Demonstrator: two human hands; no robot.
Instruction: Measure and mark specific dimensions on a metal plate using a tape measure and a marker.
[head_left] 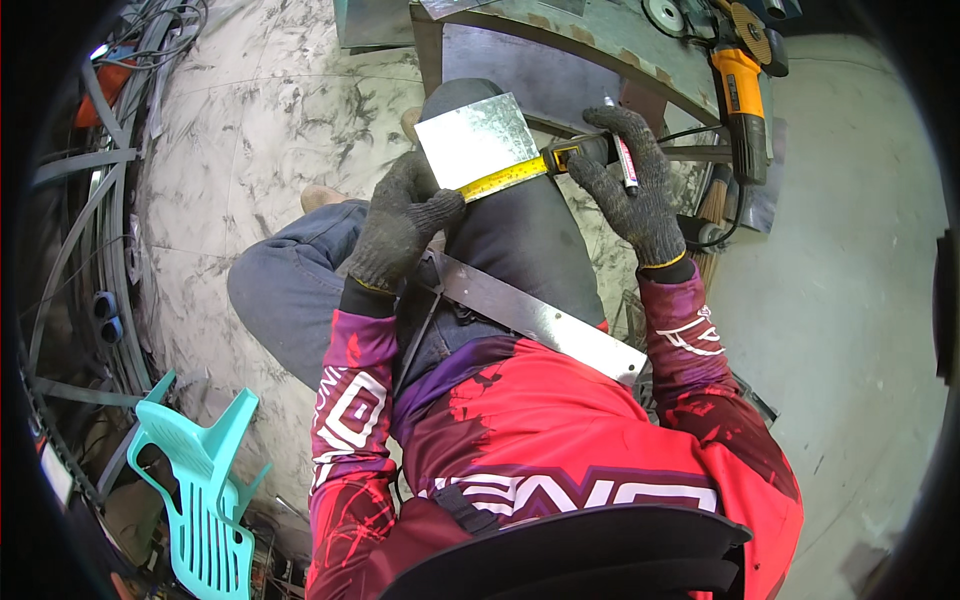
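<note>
A small, shiny square piece of sheet metal [478, 138] rests on my raised thigh. Along its near edge runs the yellow blade of a tape measure [581, 152], pulled out of its black case. My left hand [400, 222], in a dark knit glove, pinches the sheet's left corner together with the blade's end. My right hand [640, 190], gloved alike, is at the case, its fingers curled around it. A white and red marker [627, 163] is also tucked in that hand. Across my lap lies a flat metal bar [540, 318] with a thin rod at its left end.
A metal bench [590, 45] stands ahead. At its right is an orange angle grinder [738, 85] with a cord, beside a brush [714, 198]. Long metal strips [75, 230] crowd the left side. A teal plastic chair [205, 475] sits at lower left.
</note>
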